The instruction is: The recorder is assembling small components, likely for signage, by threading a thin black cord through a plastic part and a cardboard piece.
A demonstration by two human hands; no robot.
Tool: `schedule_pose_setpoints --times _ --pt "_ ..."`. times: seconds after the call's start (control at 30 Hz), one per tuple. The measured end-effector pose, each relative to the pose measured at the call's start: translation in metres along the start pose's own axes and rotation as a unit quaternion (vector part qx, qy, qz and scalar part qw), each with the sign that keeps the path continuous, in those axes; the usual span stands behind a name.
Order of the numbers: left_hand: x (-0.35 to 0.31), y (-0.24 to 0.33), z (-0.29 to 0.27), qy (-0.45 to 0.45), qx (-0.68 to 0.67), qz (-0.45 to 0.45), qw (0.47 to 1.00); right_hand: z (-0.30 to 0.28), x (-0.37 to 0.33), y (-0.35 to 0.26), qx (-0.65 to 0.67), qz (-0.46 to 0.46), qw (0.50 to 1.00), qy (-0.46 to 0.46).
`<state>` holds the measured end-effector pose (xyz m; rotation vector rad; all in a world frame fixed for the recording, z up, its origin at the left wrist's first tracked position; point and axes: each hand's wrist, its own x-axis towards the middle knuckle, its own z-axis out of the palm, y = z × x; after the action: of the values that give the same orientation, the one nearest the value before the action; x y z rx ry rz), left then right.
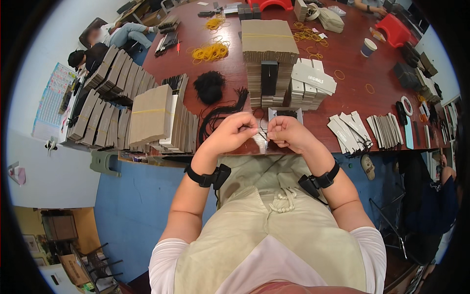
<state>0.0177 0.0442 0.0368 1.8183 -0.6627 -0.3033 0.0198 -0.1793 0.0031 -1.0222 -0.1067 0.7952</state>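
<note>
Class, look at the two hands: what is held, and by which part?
Both hands, left hand and right hand, pinch a thin black cord between fingertips; which part cannot be told.

Bright, even indoor light, soft shadows; faint sheen on the far table (352, 63); fisheye bends edges, black corners.

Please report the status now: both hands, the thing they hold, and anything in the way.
Left hand and right hand both pinching a thin black cord. Flat card just behind. Nothing blocking.
</note>
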Motion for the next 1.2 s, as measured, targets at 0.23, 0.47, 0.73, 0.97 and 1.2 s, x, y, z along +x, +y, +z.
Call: schedule_pose_setpoints --times 0.23,0.47,0.73,0.97,1.2 --pt "0.023 -0.004 0.029 0.181 0.217 0.196 0.939 0.011 0.003 -0.001 -0.067 -0.099 0.992 0.03" --pt "0.007 -0.02 0.043 0.14 -0.206 -0.078 0.965 0.006 0.008 0.003 0.0 -0.15 0.988 0.023" --pt "0.007 -0.026 0.049 0.168 -0.2 -0.01 0.965 0.012 0.006 0.003 0.06 -0.112 0.991 0.03" --pt "0.006 -0.009 0.046 0.215 0.136 0.037 0.966 0.008 0.003 -0.005 -0.002 -0.048 0.994 0.096" --pt "0.01 -0.004 0.057 0.298 0.271 0.172 0.899 0.01 0.005 -0.004 0.022 -0.061 0.991 0.119"
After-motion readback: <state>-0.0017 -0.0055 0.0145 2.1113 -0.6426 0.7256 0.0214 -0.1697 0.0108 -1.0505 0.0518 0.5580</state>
